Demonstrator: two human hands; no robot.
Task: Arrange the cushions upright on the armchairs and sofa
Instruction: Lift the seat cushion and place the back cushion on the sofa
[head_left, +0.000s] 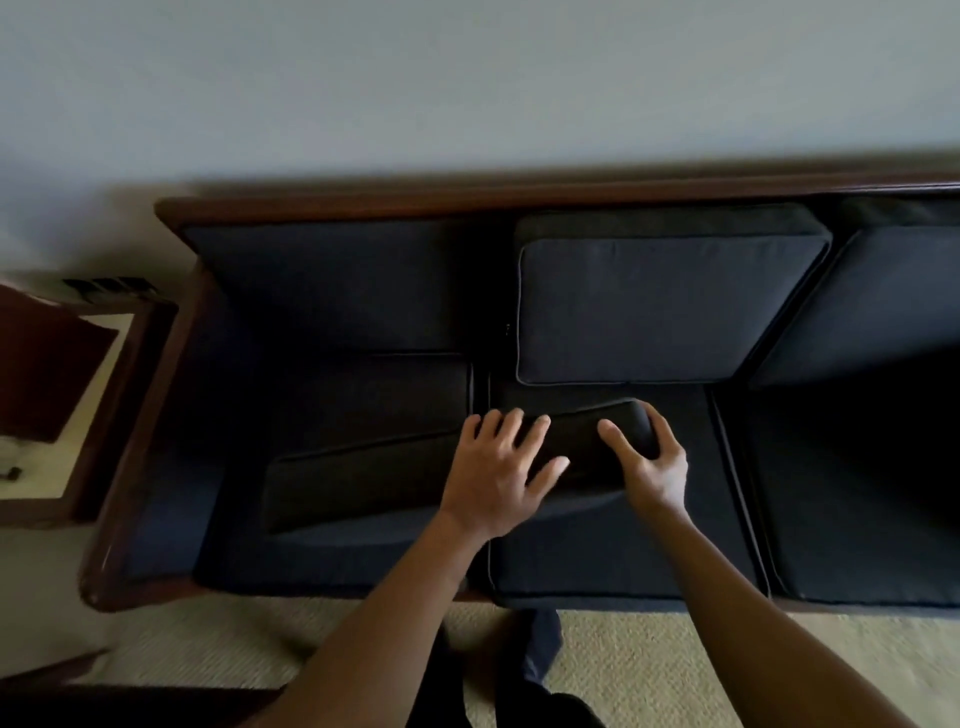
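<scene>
Three cushions (670, 306), perhaps; two hands (501, 467).

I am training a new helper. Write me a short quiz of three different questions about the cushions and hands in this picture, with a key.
1. True or false: the cushion under the hands already stands upright against the sofa back.
2. Which hand curls around the end of the lying cushion? A) left hand B) right hand C) neither
3. Fill in: the middle back cushion leans against the sofa's ____.

Key
1. False: it lies flat across the seat cushions.
2. B: the right hand curls around its right end; the left hand lies spread on top.
3. back
</scene>
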